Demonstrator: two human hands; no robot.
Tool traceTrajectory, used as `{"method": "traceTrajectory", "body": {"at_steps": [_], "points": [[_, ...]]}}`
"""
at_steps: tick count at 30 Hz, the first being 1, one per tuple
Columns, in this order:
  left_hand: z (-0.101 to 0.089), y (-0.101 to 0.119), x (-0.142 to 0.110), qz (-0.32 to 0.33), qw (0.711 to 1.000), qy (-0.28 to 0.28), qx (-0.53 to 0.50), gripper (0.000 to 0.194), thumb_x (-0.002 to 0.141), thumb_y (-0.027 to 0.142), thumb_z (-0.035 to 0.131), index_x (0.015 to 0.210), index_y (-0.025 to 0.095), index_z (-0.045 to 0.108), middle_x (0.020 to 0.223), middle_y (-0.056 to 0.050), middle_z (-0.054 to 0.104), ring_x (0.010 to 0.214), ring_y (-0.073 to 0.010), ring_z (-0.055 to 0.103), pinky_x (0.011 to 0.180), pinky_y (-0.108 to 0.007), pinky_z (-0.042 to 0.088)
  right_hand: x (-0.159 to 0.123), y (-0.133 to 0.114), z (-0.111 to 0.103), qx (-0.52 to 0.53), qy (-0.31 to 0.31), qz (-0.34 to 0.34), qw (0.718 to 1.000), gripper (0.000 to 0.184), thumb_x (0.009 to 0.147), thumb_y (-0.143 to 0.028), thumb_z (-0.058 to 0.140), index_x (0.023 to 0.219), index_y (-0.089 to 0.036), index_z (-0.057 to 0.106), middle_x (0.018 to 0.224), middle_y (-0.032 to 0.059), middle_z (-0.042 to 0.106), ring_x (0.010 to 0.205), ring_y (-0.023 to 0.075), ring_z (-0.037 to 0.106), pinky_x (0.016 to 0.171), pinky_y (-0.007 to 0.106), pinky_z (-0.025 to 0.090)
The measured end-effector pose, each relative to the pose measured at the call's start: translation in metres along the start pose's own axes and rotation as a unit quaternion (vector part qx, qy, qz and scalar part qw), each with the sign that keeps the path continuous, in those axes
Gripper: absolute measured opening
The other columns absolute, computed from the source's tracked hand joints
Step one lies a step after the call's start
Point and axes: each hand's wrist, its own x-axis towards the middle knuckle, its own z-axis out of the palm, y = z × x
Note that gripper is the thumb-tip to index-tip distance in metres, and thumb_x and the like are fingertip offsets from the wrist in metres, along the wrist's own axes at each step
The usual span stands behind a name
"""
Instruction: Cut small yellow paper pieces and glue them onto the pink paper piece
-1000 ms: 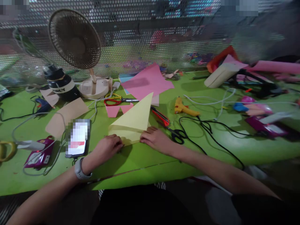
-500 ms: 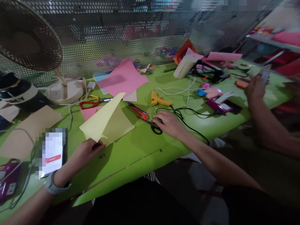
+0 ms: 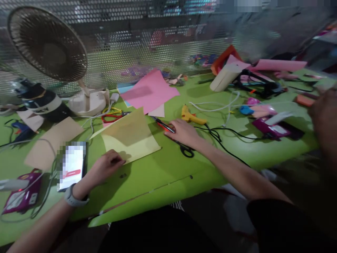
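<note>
- Green counter (image 3: pixel 163 172) ran in front of a perforated screen (image 3: pixel 110 58).
- Yellow paper (image 3: pixel 137 147) lay on it, bent, not pressed flat; I saw no cut in it.
- My left hand (image 3: pixel 105 167) curled loosely at its near edge; pinching or resting, I could not tell.
- My right hand (image 3: pixel 183 133) bent over the cutter (image 3: pixel 164 126); grip unclear, cutter apart from paper.

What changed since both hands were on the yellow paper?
The right hand let go of the yellow paper and moved right to the red utility knife; whether it grips it is hard to tell. The paper's folded shape has loosened and opened out. The left hand stays at the paper's near edge. The pink paper and yellow glue gun lie where they were.
</note>
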Motion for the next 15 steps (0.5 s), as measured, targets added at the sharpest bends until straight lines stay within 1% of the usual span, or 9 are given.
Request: {"method": "traceTrajectory", "body": {"at_steps": [1, 3, 6, 7, 8, 10, 12, 13, 15], "points": [[0.000, 0.001, -0.001, 0.002, 1.000, -0.004, -0.003, 0.028, 0.094, 0.038, 0.055, 0.076, 0.017, 0.062, 0.077, -0.004, 0.062, 0.067, -0.0136, 0.059, 0.063, -0.026, 0.048, 0.005, -0.001, 0.002, -0.002, -0.015, 0.000, 1.000, 0.031, 0.087, -0.044, 0.067, 0.102, -0.016, 0.067, 0.101, 0.0139, 0.070, 0.094, 0.0291, 0.066, 0.075, 0.038, 0.051], [-0.001, 0.001, -0.005, -0.002, 1.000, -0.004, -0.007, 0.025, 0.093, 0.034, 0.056, 0.077, 0.016, 0.063, 0.079, -0.004, 0.063, 0.068, -0.0133, 0.059, 0.063, -0.026, 0.047, 0.011, -0.001, 0.002, 0.021, -0.049, 0.001, 0.999, 0.024, 0.085, -0.038, 0.068, 0.096, -0.017, 0.067, 0.097, 0.0121, 0.072, 0.088, 0.0272, 0.068, 0.071, 0.036, 0.050], [-0.004, 0.000, -0.012, -0.009, 1.000, 0.002, 0.002, 0.023, 0.094, 0.030, 0.056, 0.077, 0.016, 0.063, 0.078, -0.004, 0.062, 0.067, -0.0124, 0.058, 0.063, -0.025, 0.046, 0.016, 0.008, -0.004, 0.076, -0.124, 0.038, 0.989, 0.017, 0.081, -0.034, 0.071, 0.087, -0.019, 0.066, 0.089, 0.0089, 0.073, 0.079, 0.0246, 0.068, 0.065, 0.033, 0.049], [-0.004, 0.000, -0.014, -0.011, 1.000, 0.004, 0.008, 0.023, 0.094, 0.029, 0.056, 0.077, 0.015, 0.063, 0.078, -0.004, 0.062, 0.066, -0.0123, 0.058, 0.063, -0.025, 0.047, 0.015, 0.013, -0.008, 0.075, -0.137, 0.048, 0.987, 0.017, 0.079, -0.033, 0.072, 0.085, -0.019, 0.066, 0.088, 0.0097, 0.073, 0.075, 0.0244, 0.067, 0.063, 0.033, 0.047], [-0.003, -0.001, -0.016, -0.012, 1.000, 0.007, 0.018, 0.022, 0.094, 0.028, 0.057, 0.078, 0.015, 0.063, 0.079, -0.004, 0.062, 0.067, -0.0124, 0.058, 0.063, -0.025, 0.047, 0.014, 0.017, -0.013, 0.069, -0.135, 0.052, 0.987, 0.018, 0.077, -0.033, 0.073, 0.084, -0.018, 0.065, 0.086, 0.0109, 0.072, 0.072, 0.0241, 0.066, 0.060, 0.033, 0.045], [-0.001, -0.001, -0.018, -0.008, 0.998, 0.015, 0.054, 0.019, 0.094, 0.025, 0.058, 0.079, 0.015, 0.064, 0.081, -0.005, 0.063, 0.070, -0.0137, 0.060, 0.065, -0.026, 0.049, 0.008, 0.025, -0.022, 0.056, -0.095, 0.067, 0.992, 0.015, 0.076, -0.030, 0.070, 0.083, -0.018, 0.062, 0.083, 0.0126, 0.071, 0.067, 0.0240, 0.063, 0.057, 0.034, 0.042], [0.004, 0.000, -0.020, -0.004, 0.994, 0.033, 0.104, 0.014, 0.094, 0.025, 0.059, 0.086, 0.014, 0.066, 0.088, -0.008, 0.066, 0.079, -0.0173, 0.064, 0.070, -0.029, 0.052, -0.003, 0.029, -0.029, 0.061, -0.016, 0.081, 0.995, 0.014, 0.075, -0.029, 0.067, 0.082, -0.021, 0.059, 0.082, 0.0121, 0.070, 0.067, 0.0251, 0.061, 0.057, 0.036, 0.041], [0.008, 0.001, -0.021, 0.000, 0.991, 0.041, 0.126, 0.013, 0.094, 0.025, 0.059, 0.093, 0.014, 0.067, 0.094, -0.010, 0.067, 0.085, -0.0200, 0.065, 0.074, -0.032, 0.054, -0.009, 0.029, -0.031, 0.070, 0.014, 0.085, 0.994, 0.014, 0.074, -0.030, 0.065, 0.083, -0.023, 0.057, 0.083, 0.0108, 0.070, 0.068, 0.0257, 0.061, 0.058, 0.037, 0.043], [0.016, 0.003, -0.023, 0.023, 0.984, 0.051, 0.166, 0.020, 0.096, 0.025, 0.056, 0.111, 0.015, 0.065, 0.111, -0.013, 0.068, 0.102, -0.0252, 0.065, 0.087, -0.040, 0.054, -0.023, 0.025, -0.030, 0.110, 0.032, 0.077, 0.990, 0.014, 0.075, -0.031, 0.061, 0.086, -0.025, 0.056, 0.085, 0.0074, 0.070, 0.071, 0.0260, 0.063, 0.062, 0.038, 0.047]]}}
